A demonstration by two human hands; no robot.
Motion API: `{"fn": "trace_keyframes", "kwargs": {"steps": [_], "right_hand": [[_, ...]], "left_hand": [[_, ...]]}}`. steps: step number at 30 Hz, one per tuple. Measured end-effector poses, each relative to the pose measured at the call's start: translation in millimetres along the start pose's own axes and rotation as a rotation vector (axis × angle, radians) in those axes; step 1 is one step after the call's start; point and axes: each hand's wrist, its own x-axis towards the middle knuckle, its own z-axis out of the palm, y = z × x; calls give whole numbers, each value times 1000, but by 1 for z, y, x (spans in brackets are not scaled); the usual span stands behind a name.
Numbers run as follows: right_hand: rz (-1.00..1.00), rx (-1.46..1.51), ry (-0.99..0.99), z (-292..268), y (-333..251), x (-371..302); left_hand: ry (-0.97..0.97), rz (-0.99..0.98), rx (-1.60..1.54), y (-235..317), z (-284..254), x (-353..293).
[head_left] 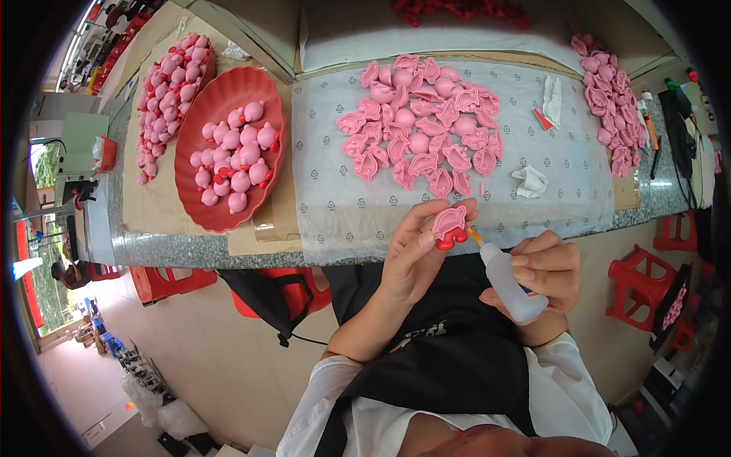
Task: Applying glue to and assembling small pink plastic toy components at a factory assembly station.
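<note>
Between the thumb and fingers of my left hand (415, 255) is a hollow pink shell piece (449, 221) with red rounded parts (451, 239) at its lower edge. My right hand (550, 273) is wrapped round a translucent white squeeze bottle (509, 283), held tilted. Its thin orange nozzle tip (477, 238) points at the pink piece, close beside the red parts; I cannot tell whether they touch. Both hands are just off the table's near edge. Beyond them, a heap of pink shell halves and round pink pieces (419, 142) lies on white printed paper (335, 221).
At the left stands a red scalloped bowl (189, 199) with pink-and-red balls, beside another pile of such balls (164, 95). More pink shells (609, 99) lie at the right, near pens (649, 129). Crumpled tissue (530, 181) rests on the paper. Red stools (640, 282) stand below the table.
</note>
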Motion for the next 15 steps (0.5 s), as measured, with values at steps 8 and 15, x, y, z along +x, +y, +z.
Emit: {"fn": "trace_keyframes", "kwargs": {"steps": [8,15], "right_hand": [[51,42,3,-1,2,3],[74,168,20,-2,3,2]], "left_hand": [[4,-28,-114,-1,-1,0],[3,-39,-142,-1,-3,0]]}}
